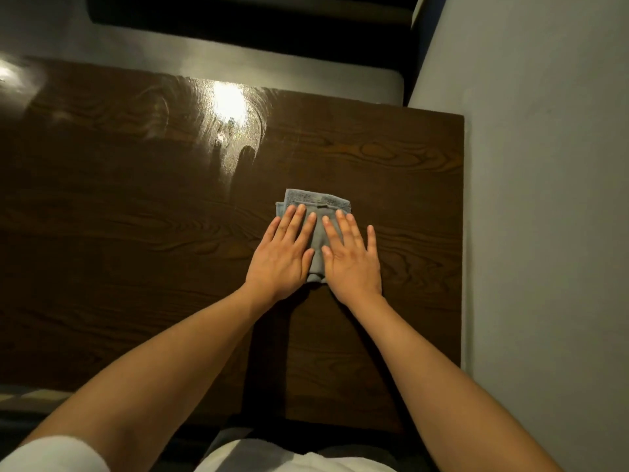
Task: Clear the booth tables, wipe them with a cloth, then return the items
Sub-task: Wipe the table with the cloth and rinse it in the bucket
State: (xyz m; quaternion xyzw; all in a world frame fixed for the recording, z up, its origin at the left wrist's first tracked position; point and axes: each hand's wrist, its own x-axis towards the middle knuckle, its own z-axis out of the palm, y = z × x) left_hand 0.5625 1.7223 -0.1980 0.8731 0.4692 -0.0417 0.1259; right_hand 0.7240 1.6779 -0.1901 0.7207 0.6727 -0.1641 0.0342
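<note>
A folded grey cloth (318,202) lies flat on the dark wooden booth table (136,233), right of its middle. My left hand (284,250) presses on the cloth's left half with straight fingers. My right hand (352,257) presses on its right half, fingers spread flat, the little finger resting on the wood. Most of the cloth is hidden under both palms. Damp wipe streaks shine on the table beyond the cloth, around a lamp reflection (229,103).
A grey wall (544,199) runs along the table's right edge. A grey booth seat (204,63) with a dark backrest (238,25) lies beyond the far edge. The table's near edge is at my body.
</note>
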